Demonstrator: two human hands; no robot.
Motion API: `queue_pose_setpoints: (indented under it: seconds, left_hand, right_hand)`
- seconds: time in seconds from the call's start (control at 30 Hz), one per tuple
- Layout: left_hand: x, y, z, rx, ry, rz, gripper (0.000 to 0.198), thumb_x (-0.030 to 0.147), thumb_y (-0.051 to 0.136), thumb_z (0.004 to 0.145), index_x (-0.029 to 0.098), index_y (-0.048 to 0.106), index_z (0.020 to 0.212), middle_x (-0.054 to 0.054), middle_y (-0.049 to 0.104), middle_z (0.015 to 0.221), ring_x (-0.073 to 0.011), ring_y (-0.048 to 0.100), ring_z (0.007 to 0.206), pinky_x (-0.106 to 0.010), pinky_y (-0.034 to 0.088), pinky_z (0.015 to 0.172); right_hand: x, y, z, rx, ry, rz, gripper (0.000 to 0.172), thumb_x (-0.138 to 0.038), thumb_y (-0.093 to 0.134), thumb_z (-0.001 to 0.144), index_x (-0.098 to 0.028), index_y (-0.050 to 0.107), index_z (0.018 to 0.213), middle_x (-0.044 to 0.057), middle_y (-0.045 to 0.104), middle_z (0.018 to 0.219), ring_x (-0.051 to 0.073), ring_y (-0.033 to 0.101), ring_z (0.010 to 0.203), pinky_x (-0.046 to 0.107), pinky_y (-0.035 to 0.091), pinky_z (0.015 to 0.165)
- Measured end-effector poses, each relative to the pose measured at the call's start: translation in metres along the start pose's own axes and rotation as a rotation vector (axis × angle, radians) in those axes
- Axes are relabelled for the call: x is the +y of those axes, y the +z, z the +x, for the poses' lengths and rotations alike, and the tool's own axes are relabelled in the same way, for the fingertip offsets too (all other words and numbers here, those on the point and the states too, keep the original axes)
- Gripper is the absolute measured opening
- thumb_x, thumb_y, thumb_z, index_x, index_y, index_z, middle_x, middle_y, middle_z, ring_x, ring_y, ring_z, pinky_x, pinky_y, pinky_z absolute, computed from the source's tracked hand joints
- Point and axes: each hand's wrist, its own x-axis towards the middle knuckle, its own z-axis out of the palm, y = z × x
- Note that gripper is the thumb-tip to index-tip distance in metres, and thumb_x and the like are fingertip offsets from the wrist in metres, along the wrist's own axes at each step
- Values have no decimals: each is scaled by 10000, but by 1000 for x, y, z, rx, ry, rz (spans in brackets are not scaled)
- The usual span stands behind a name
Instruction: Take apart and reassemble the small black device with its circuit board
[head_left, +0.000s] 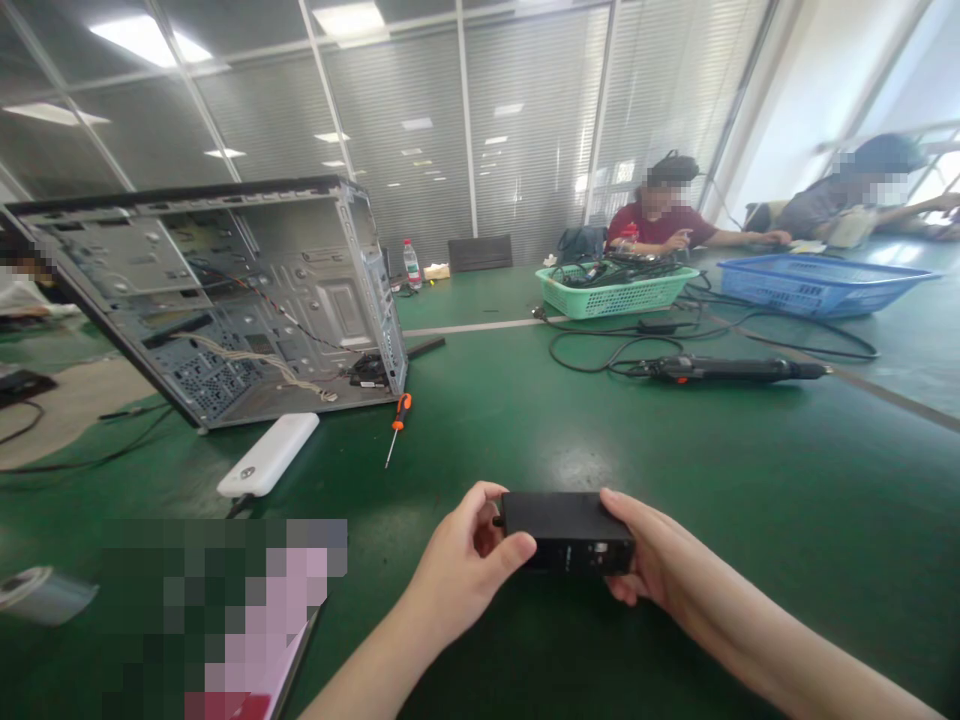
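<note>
A small black rectangular box (559, 515) is held between both hands, low over the green table. My left hand (484, 550) grips its left end, the thumb lying along the near face and the fingers behind. My right hand (637, 545) clasps the right end, thumb on the top edge and fingertips curled underneath. Small markings and a bright fitting show on the near face, too small to read. Beyond the hands, to the left, lies an orange-handled screwdriver (403, 412). An open metal computer case (300, 280) stands farther left with wires inside.
A white power bank (270, 455) lies before the case, a tape roll (46, 595) at far left. A black electric screwdriver (735, 370) with its cable lies right. Behind are a green basket (619, 295) of cables, a blue basket (817, 285) and two people seated across the table.
</note>
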Motion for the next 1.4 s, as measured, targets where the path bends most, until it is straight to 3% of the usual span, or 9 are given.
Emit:
queue_pose_setpoints:
  seconds: [0.1,0.23,0.43,0.6,0.77,0.97,1.13,1.27,1.4]
  left_hand:
    - [7,0,-2,57,-85,71,519,713,411,770,197,456,734,32,463,636,-141,463,594,-237,340,549]
    - [14,0,-5,147,-174,208,606,755,198,784,215,383,581,29,378,566,-139,394,520,-247,299,480]
    - [10,0,-4,134,-216,200,621,737,173,800,215,387,541,29,396,497,-141,421,471,-260,348,488]
    - [9,1,-3,131,-144,113,497,628,292,848,196,462,669,24,505,580,-151,537,542,-250,408,535]
    - [9,3,0,82,-113,-100,355,503,474,820,204,502,1010,7,588,791,-136,570,622,-229,438,547]
    - [2,5,0,129,-42,-98,523,185,576,740,233,433,1241,-67,557,1140,-170,608,833,-294,480,727]
    - [-1,6,-2,143,124,44,513,-13,467,669,222,493,1124,-55,555,1104,-201,567,1014,-338,448,888]
    - [4,4,-4,206,340,292,531,-69,416,580,236,502,1006,-46,508,1117,-214,506,1102,-364,408,946]
    - [9,3,-7,203,353,426,526,-62,428,598,251,499,1015,-58,468,1182,-227,516,1100,-372,428,918]
  right_hand:
    - [0,-1,0,-129,183,127,379,-504,405,945,-141,444,840,-2,512,545,88,502,419,138,366,408]
    - [-4,3,-6,-206,321,173,465,-407,183,1026,-132,441,754,13,510,509,89,507,381,125,324,360]
    - [-9,8,-9,-195,363,143,528,-383,104,1033,-126,425,701,33,522,492,96,535,386,116,330,361]
    - [-6,9,-8,-230,297,155,493,-437,122,1022,-115,466,879,49,571,634,124,598,495,148,415,441]
    - [-3,9,-11,-136,108,100,288,-433,411,960,-146,389,966,9,548,671,99,577,529,133,411,474]
    - [2,-1,-7,-28,-305,-254,439,-447,623,787,-191,387,1054,49,534,1018,134,580,801,189,483,625]
    - [7,-5,-7,-10,-690,-753,441,-241,478,823,-281,311,1229,37,480,1159,184,494,1099,365,437,943]
    - [9,-4,-10,58,-905,-1044,359,-143,395,810,-269,347,1143,53,453,1189,190,488,1098,386,448,904]
    - [10,-5,-9,104,-972,-1096,314,-112,382,819,-241,327,1100,87,418,1209,202,466,1122,385,448,896]
